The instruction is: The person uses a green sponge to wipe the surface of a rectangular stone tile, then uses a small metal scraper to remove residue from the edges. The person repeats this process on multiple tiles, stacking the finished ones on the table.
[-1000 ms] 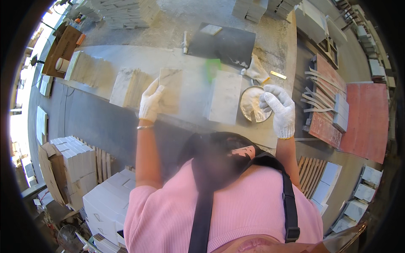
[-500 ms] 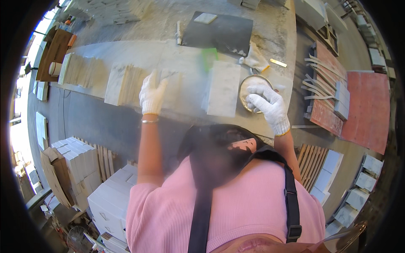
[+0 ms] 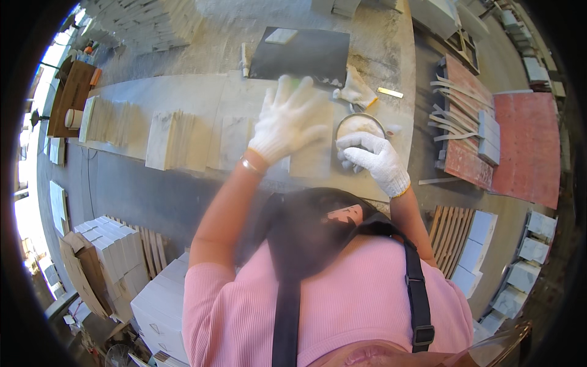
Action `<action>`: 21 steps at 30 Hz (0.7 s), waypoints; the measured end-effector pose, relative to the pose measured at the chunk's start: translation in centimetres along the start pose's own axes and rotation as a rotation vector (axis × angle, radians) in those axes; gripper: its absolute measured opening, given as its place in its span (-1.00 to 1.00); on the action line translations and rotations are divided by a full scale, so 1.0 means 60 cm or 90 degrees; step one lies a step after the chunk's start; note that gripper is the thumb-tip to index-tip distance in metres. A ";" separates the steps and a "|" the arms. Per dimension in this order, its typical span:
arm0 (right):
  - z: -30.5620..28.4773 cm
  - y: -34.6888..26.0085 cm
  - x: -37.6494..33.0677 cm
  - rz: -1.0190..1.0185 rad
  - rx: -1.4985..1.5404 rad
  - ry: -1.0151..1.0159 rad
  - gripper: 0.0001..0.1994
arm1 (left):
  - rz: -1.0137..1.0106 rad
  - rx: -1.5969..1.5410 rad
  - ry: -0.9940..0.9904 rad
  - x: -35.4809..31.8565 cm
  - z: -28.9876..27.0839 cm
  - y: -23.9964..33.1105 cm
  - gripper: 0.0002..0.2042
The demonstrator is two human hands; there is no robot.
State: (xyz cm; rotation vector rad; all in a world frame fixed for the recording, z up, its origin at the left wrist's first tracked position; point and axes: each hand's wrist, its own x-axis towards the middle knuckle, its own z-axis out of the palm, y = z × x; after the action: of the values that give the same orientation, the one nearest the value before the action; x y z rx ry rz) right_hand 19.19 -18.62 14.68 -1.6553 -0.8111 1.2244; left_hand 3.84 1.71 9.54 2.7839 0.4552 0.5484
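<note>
My left hand (image 3: pixel 286 125), in a white knit glove, is open with its fingers spread. It is over a pale marble tile (image 3: pixel 313 164) on the worktable and hides most of it; I cannot tell whether it touches. A round bowl (image 3: pixel 361 127) of white powder or paste stands right of that tile. At its near edge is my gloved right hand (image 3: pixel 376 160), fingers bent in toward the thumb; what they hold, if anything, is hidden. Left of the tile, another pale tile stack (image 3: pixel 235 136) stands on the table.
More tiles stand on edge in rows (image 3: pixel 177 140) to the left. Beyond the bowl lie a loose glove (image 3: pixel 356 90) and a yellow strip (image 3: pixel 390 93). A black sheet (image 3: pixel 306 56) bears a small white tile (image 3: pixel 281 36). Pale strips (image 3: pixel 455 110) lie on a reddish board (image 3: pixel 526 147) at right.
My left hand has moved right, from the standing tiles to over the flat tile, its fingers spreading. My right hand stays at the bowl, its fingers bent. The green patch is now mostly covered.
</note>
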 end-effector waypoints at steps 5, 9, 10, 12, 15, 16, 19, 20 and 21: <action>-0.012 0.027 -0.002 -0.010 -0.019 0.049 -0.76 | -0.189 0.002 0.077 0.040 0.029 -0.062 -0.36; -0.019 0.047 -0.005 -0.031 -0.018 0.109 -0.73 | -0.254 0.027 0.144 0.004 0.044 -0.075 -0.41; -0.017 0.051 -0.003 -0.028 -0.027 0.122 -0.72 | -0.266 -0.035 0.160 -0.012 0.044 -0.076 -0.43; -0.013 0.057 0.004 -0.054 -0.044 0.145 -0.69 | -0.294 -0.162 0.188 -0.055 0.041 -0.068 -0.46; -0.008 0.051 0.036 -0.304 -0.340 0.182 -0.64 | -0.290 -0.311 0.181 -0.113 0.031 -0.043 -0.47; -0.003 0.047 0.050 -0.346 -0.402 0.196 -0.61 | -0.316 -0.350 0.167 -0.128 0.028 -0.032 -0.46; 0.019 0.030 0.096 -0.421 -0.590 0.220 -0.54 | -0.368 -0.440 0.138 -0.161 0.017 0.002 -0.46; 0.028 0.026 0.108 -0.418 -0.667 0.212 -0.52 | -0.369 -0.450 0.136 -0.169 0.013 0.011 -0.46; 0.037 0.023 0.117 -0.448 -0.738 0.215 -0.49 | -0.361 -0.458 0.139 -0.175 0.010 0.018 -0.46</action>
State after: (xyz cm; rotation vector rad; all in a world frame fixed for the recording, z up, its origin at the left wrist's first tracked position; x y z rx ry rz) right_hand 19.14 -12.32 10.58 -2.0205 -1.8525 -0.1255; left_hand -4.87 -3.06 5.97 1.8159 0.8525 0.7000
